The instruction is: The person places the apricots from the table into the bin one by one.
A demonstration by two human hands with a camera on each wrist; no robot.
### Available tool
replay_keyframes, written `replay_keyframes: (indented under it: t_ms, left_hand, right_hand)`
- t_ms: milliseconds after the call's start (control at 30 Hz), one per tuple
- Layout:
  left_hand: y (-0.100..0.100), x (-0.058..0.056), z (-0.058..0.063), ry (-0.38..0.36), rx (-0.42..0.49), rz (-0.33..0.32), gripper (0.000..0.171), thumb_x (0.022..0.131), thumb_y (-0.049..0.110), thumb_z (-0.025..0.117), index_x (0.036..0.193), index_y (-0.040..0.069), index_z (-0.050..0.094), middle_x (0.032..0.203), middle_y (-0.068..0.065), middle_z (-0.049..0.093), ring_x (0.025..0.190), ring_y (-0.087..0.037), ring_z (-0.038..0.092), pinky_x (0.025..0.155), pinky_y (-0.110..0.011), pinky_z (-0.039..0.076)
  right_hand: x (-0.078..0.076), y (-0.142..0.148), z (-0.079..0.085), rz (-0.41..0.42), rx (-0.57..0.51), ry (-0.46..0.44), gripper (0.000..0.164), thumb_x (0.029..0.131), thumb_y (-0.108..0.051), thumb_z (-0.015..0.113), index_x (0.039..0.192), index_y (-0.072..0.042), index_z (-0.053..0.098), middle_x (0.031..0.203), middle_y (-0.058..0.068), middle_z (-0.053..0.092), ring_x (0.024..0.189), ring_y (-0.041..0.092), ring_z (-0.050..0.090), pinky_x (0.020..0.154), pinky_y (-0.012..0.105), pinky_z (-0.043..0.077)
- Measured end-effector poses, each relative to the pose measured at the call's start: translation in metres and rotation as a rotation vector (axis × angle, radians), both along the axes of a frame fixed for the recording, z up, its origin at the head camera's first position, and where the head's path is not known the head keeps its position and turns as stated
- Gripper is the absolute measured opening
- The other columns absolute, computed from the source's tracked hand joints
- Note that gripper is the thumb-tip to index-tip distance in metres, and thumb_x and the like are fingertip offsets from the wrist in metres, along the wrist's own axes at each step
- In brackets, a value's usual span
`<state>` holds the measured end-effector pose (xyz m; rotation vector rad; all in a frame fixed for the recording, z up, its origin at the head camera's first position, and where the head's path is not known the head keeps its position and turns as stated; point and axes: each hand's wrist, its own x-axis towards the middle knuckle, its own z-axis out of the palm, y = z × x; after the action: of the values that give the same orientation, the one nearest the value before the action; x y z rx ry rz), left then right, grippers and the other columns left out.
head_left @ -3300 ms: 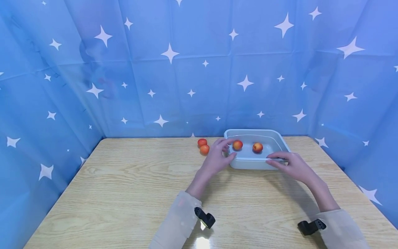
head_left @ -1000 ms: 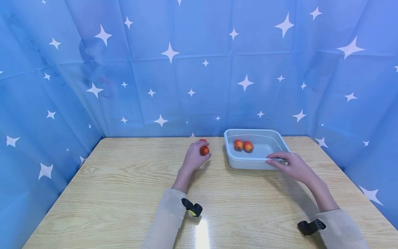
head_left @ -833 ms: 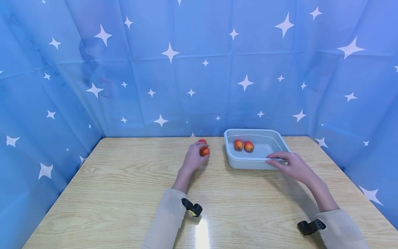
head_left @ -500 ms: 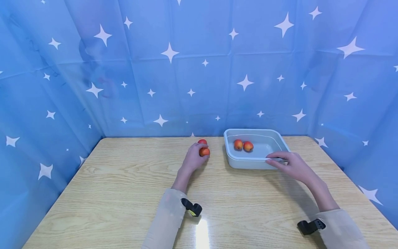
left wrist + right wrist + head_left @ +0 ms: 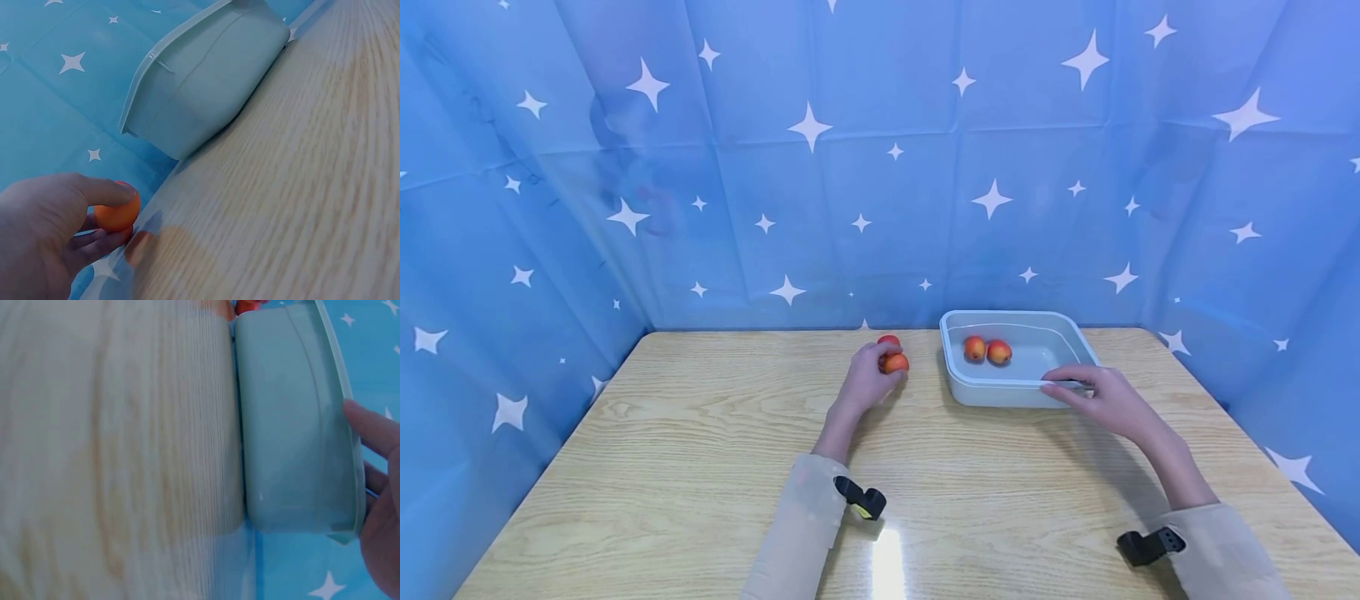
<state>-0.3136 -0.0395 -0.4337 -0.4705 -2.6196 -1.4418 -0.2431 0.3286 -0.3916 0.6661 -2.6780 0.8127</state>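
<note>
In the head view my left hand (image 5: pixel 863 382) pinches a small orange-red, apple-like fruit (image 5: pixel 896 364) between thumb and fingers, low over the table. The left wrist view shows my thumb along the top of this fruit (image 5: pixel 117 216), fingers underneath. Just behind it a second red fruit (image 5: pixel 889 340) is partly covered by my fingers. To the right stands a pale blue-grey plastic box (image 5: pixel 1003 395). Two red-yellow fruits, one at the left (image 5: pixel 974 349) and one beside it (image 5: pixel 999 352), lie inside. My right hand (image 5: pixel 1101 402) grips the box's near right rim, thumb outside, fingers inside.
The wood-grain table (image 5: pixel 700 467) ends at the back against a blue curtain (image 5: pixel 880 100) with white stars, which also rises along both sides. A black wrist camera (image 5: pixel 861 500) sits on the left sleeve, another camera (image 5: pixel 1150 547) on the right.
My left hand has moved left from the box's left end to the fruits on the table and grasped the nearer one. Inside the box, the right fruit has shifted left beside the other. Right hand unchanged.
</note>
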Motion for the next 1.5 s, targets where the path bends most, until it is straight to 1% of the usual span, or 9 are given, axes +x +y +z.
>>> replay_keyframes:
  t_ms: [200, 400, 567, 667, 833, 1033, 1233, 1500]
  left_hand:
    - [0.001, -0.001, 0.004, 0.023, 0.057, -0.020, 0.038, 0.089, 0.001, 0.075, 0.126, -0.002, 0.066, 0.121, -0.018, 0.061, 0.100, -0.028, 0.062, 0.088, -0.038, 0.055]
    - [0.004, 0.003, 0.011, 0.043, 0.087, -0.016, 0.037, 0.090, 0.004, 0.075, 0.126, 0.001, 0.066, 0.123, -0.015, 0.062, 0.103, -0.025, 0.060, 0.090, -0.036, 0.054]
    - [0.008, 0.007, 0.020, 0.057, 0.094, -0.023, 0.040, 0.091, 0.006, 0.074, 0.129, 0.001, 0.065, 0.127, -0.014, 0.061, 0.108, -0.026, 0.058, 0.092, -0.036, 0.053]
    - [0.011, 0.008, 0.026, 0.064, 0.099, -0.032, 0.039, 0.091, 0.006, 0.075, 0.128, 0.002, 0.066, 0.124, -0.014, 0.061, 0.106, -0.025, 0.059, 0.090, -0.033, 0.054]
    - [0.017, 0.010, 0.037, 0.101, 0.125, -0.051, 0.035, 0.089, 0.005, 0.076, 0.123, 0.002, 0.068, 0.117, -0.013, 0.063, 0.099, -0.024, 0.061, 0.084, -0.028, 0.056]
    - [0.024, 0.015, 0.048, 0.115, 0.148, -0.066, 0.034, 0.089, 0.007, 0.077, 0.123, 0.003, 0.069, 0.118, -0.011, 0.062, 0.100, -0.022, 0.059, 0.082, -0.026, 0.056]
    - [0.032, 0.017, 0.051, 0.106, 0.173, -0.101, 0.035, 0.090, 0.007, 0.076, 0.124, 0.002, 0.068, 0.118, -0.011, 0.061, 0.101, -0.022, 0.059, 0.083, -0.024, 0.056]
    - [0.041, 0.020, 0.054, 0.095, 0.177, -0.106, 0.036, 0.090, 0.009, 0.077, 0.124, 0.005, 0.069, 0.117, -0.008, 0.061, 0.101, -0.020, 0.060, 0.083, -0.023, 0.056]
  right_hand:
    - [0.000, -0.001, 0.000, 0.000, -0.004, -0.006, 0.017, 0.093, -0.019, 0.074, 0.109, -0.015, 0.078, 0.102, -0.002, 0.075, 0.092, 0.002, 0.062, 0.076, 0.028, 0.052]
    - [0.000, -0.001, 0.000, -0.006, -0.003, -0.007, 0.017, 0.093, -0.019, 0.075, 0.109, -0.015, 0.078, 0.101, -0.003, 0.075, 0.093, 0.002, 0.062, 0.077, 0.028, 0.052]
    - [0.000, -0.001, 0.000, -0.006, -0.006, -0.005, 0.017, 0.093, -0.019, 0.075, 0.109, -0.015, 0.078, 0.100, -0.004, 0.075, 0.091, 0.002, 0.062, 0.076, 0.028, 0.052]
    - [0.000, -0.001, -0.001, -0.005, -0.008, -0.005, 0.017, 0.093, -0.019, 0.075, 0.109, -0.015, 0.078, 0.101, -0.003, 0.075, 0.092, 0.001, 0.062, 0.076, 0.029, 0.052]
    - [0.000, 0.000, -0.001, -0.001, -0.008, -0.004, 0.017, 0.093, -0.018, 0.074, 0.109, -0.015, 0.078, 0.101, -0.003, 0.075, 0.092, 0.001, 0.062, 0.077, 0.029, 0.053]
    - [0.000, -0.001, 0.000, 0.001, -0.009, -0.002, 0.017, 0.093, -0.018, 0.074, 0.109, -0.015, 0.078, 0.101, -0.002, 0.075, 0.092, 0.001, 0.062, 0.076, 0.028, 0.053]
    - [0.000, -0.001, -0.001, -0.005, -0.003, -0.004, 0.017, 0.093, -0.018, 0.074, 0.109, -0.014, 0.078, 0.100, -0.003, 0.075, 0.092, 0.002, 0.062, 0.077, 0.029, 0.053]
    - [-0.001, 0.000, -0.002, 0.003, -0.007, 0.013, 0.016, 0.093, -0.017, 0.075, 0.108, -0.015, 0.078, 0.100, -0.004, 0.075, 0.091, 0.001, 0.062, 0.076, 0.028, 0.053]
